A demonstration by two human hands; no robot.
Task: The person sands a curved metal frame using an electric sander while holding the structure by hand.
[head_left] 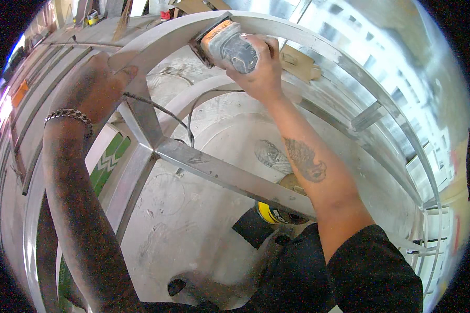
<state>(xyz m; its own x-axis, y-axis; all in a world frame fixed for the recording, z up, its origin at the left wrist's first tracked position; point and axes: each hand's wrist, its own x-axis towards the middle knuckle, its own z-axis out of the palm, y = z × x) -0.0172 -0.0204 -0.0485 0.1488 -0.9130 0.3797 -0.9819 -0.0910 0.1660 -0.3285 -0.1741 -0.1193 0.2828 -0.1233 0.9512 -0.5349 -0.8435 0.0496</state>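
Note:
My right hand (261, 68) is closed around the body of a grey and orange power sander (227, 47). The sander's flat pad rests against the inner face of a curved, greyish metal frame (162, 47), near the top of its arc. Farther left, my left hand (91, 86) grips the same curved rail where an upright post meets it. Its thumb lies along the rail, and the other fingertips are partly hidden. A dark cable (164, 110) hangs inside the frame beneath the sander. Straight metal crossbars (209, 169) join at a corner below my hands.
A yellow and black can (271, 213) stands near my body beside a dark square sheet (251, 228). A green and white panel (109, 156) lies beneath the frame at left. Long metal bars (55, 88) lie farther left. Cardboard (300, 63) is beyond the right side of the sander.

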